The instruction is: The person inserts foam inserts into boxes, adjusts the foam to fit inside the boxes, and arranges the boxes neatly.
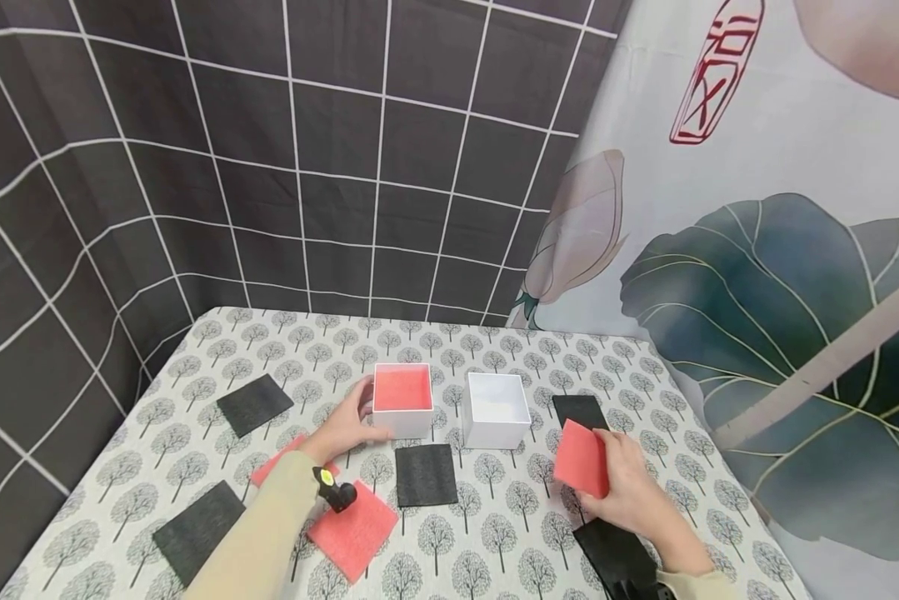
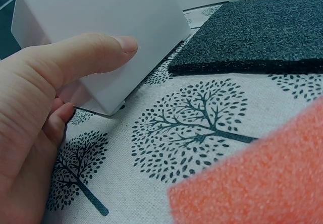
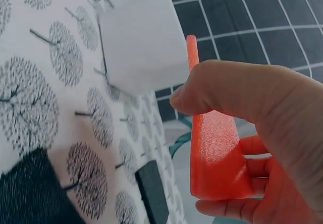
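Both hands are busy: the left hand (image 1: pixel 347 425) is wrapped around the side of a square white box lined with pink foam (image 1: pixel 402 400), thumb flat on its smooth front wall, so it's gripping the box. Right hand (image 1: pixel 629 487) pinches a thin pink foam square (image 1: pixel 581 458) between thumb and fingers, held up off the worktop (image 1: pixel 494 517), tilted on edge, just right of a second square white box that looks bare inside (image 1: pixel 496 408).

Worktop is covered in a woven off-white cloth printed all over with little grey trees. Behind it hangs a dark curtain with a white grid (image 1: pixel 269 167), and to the right a pale one with big green leaves and a red stamp (image 1: pixel 779 250).

Scattered foam pieces, all flat with a grainy spongy texture: a black foam square (image 1: pixel 426 475) between the hands, another black one (image 1: pixel 254 404) beyond the left hand, one more black sheet (image 1: pixel 197 529) near the left sleeve, a pink foam square (image 1: pixel 353 529) under the left wrist, and a black piece (image 1: pixel 580 410) just past the right hand.
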Tool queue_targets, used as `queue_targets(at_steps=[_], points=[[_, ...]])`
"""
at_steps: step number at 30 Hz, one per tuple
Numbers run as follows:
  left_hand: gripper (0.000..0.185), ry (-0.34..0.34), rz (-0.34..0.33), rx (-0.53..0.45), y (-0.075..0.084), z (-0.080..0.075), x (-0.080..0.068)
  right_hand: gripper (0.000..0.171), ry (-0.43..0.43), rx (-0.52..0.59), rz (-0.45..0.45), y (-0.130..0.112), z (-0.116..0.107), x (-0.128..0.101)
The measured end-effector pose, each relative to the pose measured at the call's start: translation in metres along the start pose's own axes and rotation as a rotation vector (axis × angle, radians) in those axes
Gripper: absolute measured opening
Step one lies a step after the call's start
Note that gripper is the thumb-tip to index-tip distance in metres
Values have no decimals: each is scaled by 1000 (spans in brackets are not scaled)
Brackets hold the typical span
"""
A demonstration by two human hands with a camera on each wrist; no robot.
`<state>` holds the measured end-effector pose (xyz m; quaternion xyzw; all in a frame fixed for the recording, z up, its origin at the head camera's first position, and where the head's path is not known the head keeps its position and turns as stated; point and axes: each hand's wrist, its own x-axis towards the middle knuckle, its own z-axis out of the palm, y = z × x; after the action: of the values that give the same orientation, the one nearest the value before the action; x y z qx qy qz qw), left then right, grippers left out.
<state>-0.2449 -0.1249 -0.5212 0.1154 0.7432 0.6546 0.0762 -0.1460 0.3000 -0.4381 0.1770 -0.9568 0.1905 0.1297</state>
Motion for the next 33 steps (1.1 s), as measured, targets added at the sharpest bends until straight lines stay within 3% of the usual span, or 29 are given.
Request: queue_targets(at_steps=[11, 16, 22, 33], points=[[112, -4, 7, -2, 1, 0, 1, 94, 27, 13, -107, -28, 1, 6], [112, 0, 11, 5, 0, 1, 1, 96, -16, 67, -83, -42, 2, 10], [111, 4, 11, 10, 1, 1, 0, 96, -45, 112, -138, -57, 4, 19], [111, 0, 10, 4, 2, 1, 0, 97, -141, 123, -140, -84, 9, 37]])
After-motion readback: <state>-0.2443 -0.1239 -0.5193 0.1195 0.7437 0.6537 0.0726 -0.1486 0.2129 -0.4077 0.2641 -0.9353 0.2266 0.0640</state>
